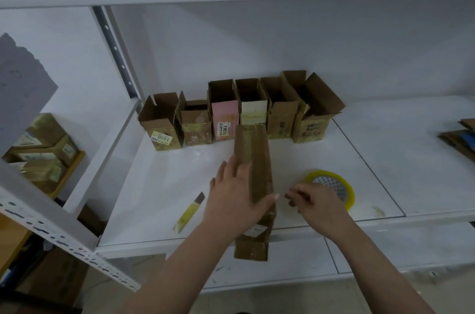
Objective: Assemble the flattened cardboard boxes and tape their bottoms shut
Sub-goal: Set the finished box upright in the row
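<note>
My left hand (235, 194) grasps the cardboard box (255, 174) beside the tape roll (331, 186); my right hand (317, 201) hovers there, fingers loosely curled, empty.

brown box (253, 159), yellow tape roll (331, 185), white shelf (372, 159).
</note>
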A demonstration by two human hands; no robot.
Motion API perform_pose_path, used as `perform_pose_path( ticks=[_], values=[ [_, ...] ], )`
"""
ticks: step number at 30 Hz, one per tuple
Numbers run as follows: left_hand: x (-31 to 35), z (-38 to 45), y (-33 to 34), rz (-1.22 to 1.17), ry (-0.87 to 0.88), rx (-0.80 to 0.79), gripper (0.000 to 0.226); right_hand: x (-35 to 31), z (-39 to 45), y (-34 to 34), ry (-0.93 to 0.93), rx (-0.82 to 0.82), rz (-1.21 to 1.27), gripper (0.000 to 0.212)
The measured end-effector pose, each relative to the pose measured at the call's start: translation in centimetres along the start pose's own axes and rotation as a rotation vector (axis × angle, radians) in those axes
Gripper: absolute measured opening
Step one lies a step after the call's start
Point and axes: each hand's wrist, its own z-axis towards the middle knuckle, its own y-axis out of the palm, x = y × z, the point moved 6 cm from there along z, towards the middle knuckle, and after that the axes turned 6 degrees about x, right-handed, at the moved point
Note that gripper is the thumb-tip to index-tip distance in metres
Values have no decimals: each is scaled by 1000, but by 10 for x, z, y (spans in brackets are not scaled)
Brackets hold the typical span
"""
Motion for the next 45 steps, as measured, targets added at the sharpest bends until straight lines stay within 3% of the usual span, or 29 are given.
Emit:
perform_pose_path(
  ticks=[6, 9, 13, 15, 18, 20, 23, 26, 29, 31, 34, 38, 41, 45],
  values=[
    [23, 16, 31, 137, -50, -118, 106, 14, 0, 9, 47, -49, 53, 16],
    [24, 15, 42, 313, -52, -132, 95, 17, 0, 16, 65, -104, 44, 16],
    [13, 15, 29, 164, -47, -44, 83, 17, -2, 19, 70, -127, 36, 13],
    [-3, 17, 10, -66, -81, 26, 76, 21, -2, 17, 98, -114, 57, 16],
    [-24, 18, -29, -746, -207, 169, 40, 24, 0, 14, 176, -76, 127, 19],
    [-32, 18, -40, -1129, -292, 156, 38, 20, 2, 11, 240, -43, 207, 20],
    [-34, 21, -44, -1448, -357, 161, 38, 11, 6, 3, 458, 25, 577, 19],
    [-29, 22, -33, -1586, -398, 112, 41, -8, 5, -1, 549, -15, 825, 28],
    [-24, 22, -20, -1530, -361, -13, 39, -20, 5, -12, 505, 13, 1033, 37],
    [-27, 22, -15, -1316, -306, -82, 33, -26, 6, -18, 457, 46, 1043, 27],
    [-31, 23, -13, -1048, -215, -126, 35, -25, 4, -20, 441, 90, 898, 16],
    [-38, 22, -7, -878, -202, -154, 38, -35, 3, -12, 399, 40, 671, 33],
    [-46, 26, -11, -683, -219, -72, 42, -34, 0, -11, 401, 83, 579, 48],
    [-36, 27, -27, -719, -135, -93, 47, -38, -1, -12, 398, 145, 505, 54]
  ],
)
